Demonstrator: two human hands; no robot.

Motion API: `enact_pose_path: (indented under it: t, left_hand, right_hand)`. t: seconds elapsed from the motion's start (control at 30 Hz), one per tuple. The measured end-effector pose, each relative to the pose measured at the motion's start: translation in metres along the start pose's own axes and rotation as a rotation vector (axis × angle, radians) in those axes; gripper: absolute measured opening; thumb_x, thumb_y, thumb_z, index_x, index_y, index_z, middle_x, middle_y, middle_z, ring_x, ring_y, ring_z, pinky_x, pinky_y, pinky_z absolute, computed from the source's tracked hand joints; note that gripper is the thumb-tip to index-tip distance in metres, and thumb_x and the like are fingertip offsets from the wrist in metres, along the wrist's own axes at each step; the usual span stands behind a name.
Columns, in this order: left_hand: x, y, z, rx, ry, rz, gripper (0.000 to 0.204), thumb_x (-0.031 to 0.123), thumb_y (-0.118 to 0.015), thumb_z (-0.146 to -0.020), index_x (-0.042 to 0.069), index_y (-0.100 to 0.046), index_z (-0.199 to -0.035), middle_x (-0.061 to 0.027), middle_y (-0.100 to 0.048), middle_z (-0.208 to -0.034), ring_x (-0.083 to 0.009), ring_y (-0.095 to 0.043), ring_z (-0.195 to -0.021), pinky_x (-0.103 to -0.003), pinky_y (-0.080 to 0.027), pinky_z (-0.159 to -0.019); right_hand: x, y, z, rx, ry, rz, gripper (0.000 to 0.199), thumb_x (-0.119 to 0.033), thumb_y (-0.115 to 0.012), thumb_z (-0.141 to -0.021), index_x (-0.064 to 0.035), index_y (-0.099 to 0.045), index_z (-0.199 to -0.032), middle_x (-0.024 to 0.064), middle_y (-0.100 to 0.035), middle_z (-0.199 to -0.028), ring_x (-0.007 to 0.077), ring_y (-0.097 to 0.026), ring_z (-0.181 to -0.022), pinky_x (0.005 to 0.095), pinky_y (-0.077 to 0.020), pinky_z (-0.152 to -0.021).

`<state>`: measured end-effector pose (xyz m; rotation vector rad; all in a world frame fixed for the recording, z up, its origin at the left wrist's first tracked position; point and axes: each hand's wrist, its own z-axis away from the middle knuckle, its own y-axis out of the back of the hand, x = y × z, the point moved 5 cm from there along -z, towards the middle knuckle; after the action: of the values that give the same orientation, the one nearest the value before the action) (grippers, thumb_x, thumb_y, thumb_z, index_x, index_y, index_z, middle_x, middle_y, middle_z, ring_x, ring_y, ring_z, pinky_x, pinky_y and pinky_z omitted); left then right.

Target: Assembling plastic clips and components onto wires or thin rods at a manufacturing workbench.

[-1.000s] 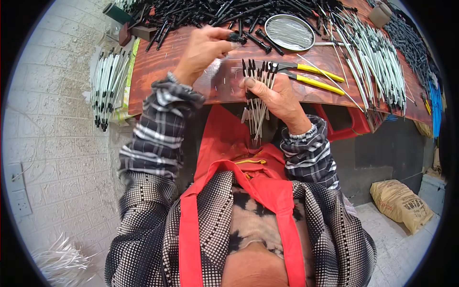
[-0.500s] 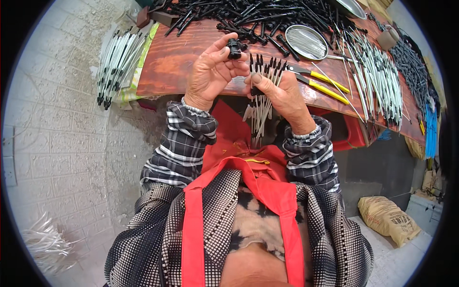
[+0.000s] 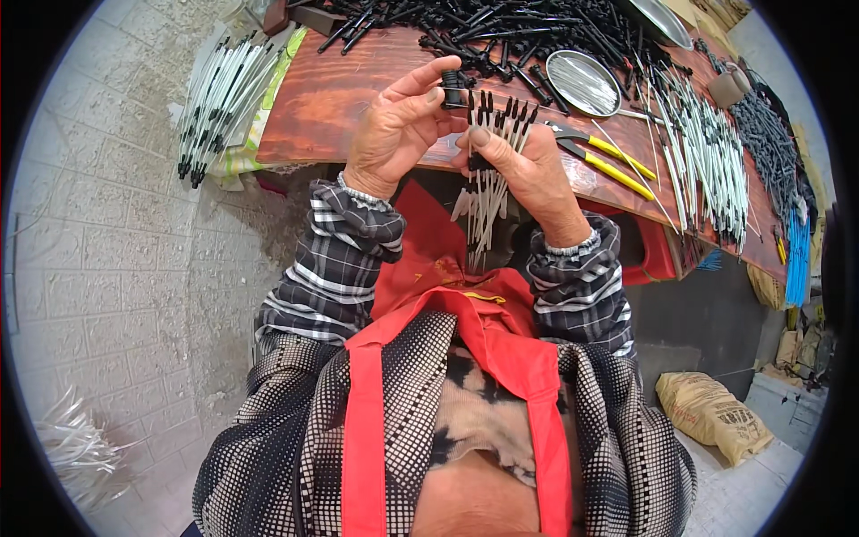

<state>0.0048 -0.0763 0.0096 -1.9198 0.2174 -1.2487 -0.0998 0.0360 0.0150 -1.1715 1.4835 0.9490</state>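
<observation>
Between the thumb and fingertips of my left hand (image 3: 394,134) is a small black ribbed plastic part (image 3: 452,89). It sits just left of the bundle's black tips, and whether the two touch I cannot tell. My right hand (image 3: 532,179) is closed round a bundle of thin white rods with black tips (image 3: 488,201). The thumb presses across the rods, their tips point up in a fan and their lower ends hang over my red apron. Some fingers of both hands are hidden behind what they hold.
On the wooden table (image 3: 335,103) lie a heap of black plastic parts (image 3: 501,31), a round metal dish of thin pins (image 3: 582,82) and yellow-handled pliers (image 3: 617,170). White rods (image 3: 707,166) are piled at right, more rods (image 3: 224,103) at left. A sack (image 3: 711,416) lies on the floor.
My left hand has brought the black part nearer to the bundle's tips and turned it more upright. The right hand keeps its grip on the rods. The whole view has shifted slightly.
</observation>
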Motion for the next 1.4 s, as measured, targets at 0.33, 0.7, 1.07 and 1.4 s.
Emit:
enact_pose_path:
  t: [0.33,0.7,1.07,1.4]
  left_hand:
    - [0.001,0.008,-0.002,-0.036,0.044,0.044,0.042,0.011,-0.058,-0.095,0.006,-0.048,-0.135,-0.0162,-0.065,-0.115,-0.0278,-0.065,-0.101,-0.041,-0.052,-0.089]
    - [0.001,0.007,0.0,0.029,0.021,-0.005,0.036,0.009,-0.062,-0.094,0.002,-0.056,-0.128,-0.0115,-0.068,-0.104,-0.0271,-0.069,-0.091,-0.04,-0.057,-0.084]
    - [0.008,0.002,0.001,-0.014,0.028,-0.063,0.039,0.018,-0.059,-0.097,0.0,-0.052,-0.131,-0.0129,-0.065,-0.115,-0.0241,-0.066,-0.101,-0.039,-0.055,-0.089]
    - [0.015,0.0,-0.008,-0.03,0.025,-0.12,0.034,0.013,-0.059,-0.096,-0.001,-0.058,-0.127,-0.0124,-0.067,-0.107,-0.0217,-0.067,-0.097,-0.04,-0.056,-0.087]
  right_hand:
    - [0.0,0.0,0.0,-0.003,0.007,0.009,0.03,-0.027,-0.063,-0.095,0.001,-0.071,-0.089,0.0031,-0.069,-0.071,0.0095,-0.062,-0.068,0.0258,-0.0492,-0.061]
    - [-0.004,-0.004,0.001,-0.038,0.017,0.009,0.03,-0.025,-0.059,-0.098,0.0034,-0.067,-0.095,0.0062,-0.069,-0.077,0.0129,-0.064,-0.07,0.0261,-0.0516,-0.064]
    - [-0.003,-0.003,0.0,-0.016,0.012,0.005,0.029,-0.027,-0.061,-0.096,0.0005,-0.071,-0.09,0.0036,-0.069,-0.072,0.0097,-0.062,-0.068,0.0256,-0.0494,-0.061]
    - [-0.001,-0.003,-0.004,-0.066,0.006,0.029,0.03,-0.024,-0.059,-0.098,0.0042,-0.067,-0.094,0.0071,-0.069,-0.079,0.0134,-0.064,-0.072,0.0266,-0.0518,-0.064]
